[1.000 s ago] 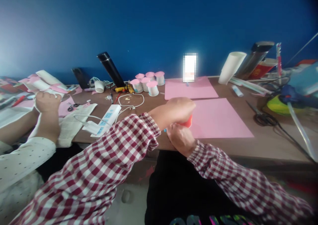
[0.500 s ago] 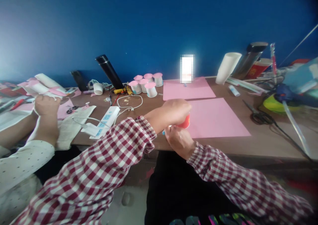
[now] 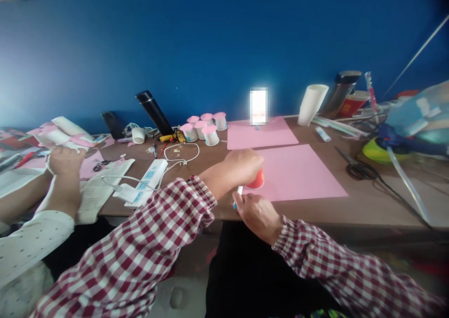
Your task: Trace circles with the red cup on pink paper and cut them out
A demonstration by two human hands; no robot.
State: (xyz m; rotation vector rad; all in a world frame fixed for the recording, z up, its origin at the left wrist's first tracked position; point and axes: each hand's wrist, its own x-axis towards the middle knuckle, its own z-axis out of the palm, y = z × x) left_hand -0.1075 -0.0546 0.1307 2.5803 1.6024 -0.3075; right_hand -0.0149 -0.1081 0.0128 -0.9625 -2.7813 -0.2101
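Left hand [image 3: 242,166], fingers curled over a small red paper cup [image 3: 257,180], presses it onto the near pink paper sheet [image 3: 298,170]. Right hand [image 3: 257,213] pinches a white-and-blue pen [image 3: 238,195] just beside the cup. Behind: pink-topped white cups [image 3: 203,127], white power strip [image 3: 149,177], black scissors [image 3: 356,167]. A co-worker's hand [image 3: 65,161] lies far left.

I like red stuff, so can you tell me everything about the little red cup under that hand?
The red cup is small and mostly hidden: only a curved red-orange side shows below the left hand, which covers it from above. It looks like paper or thin plastic, though that is hard to tell. It sits at the near left corner of a pink sheet on the brown table. Just beside it, the right hand holds a thin white stick with a blue tip.
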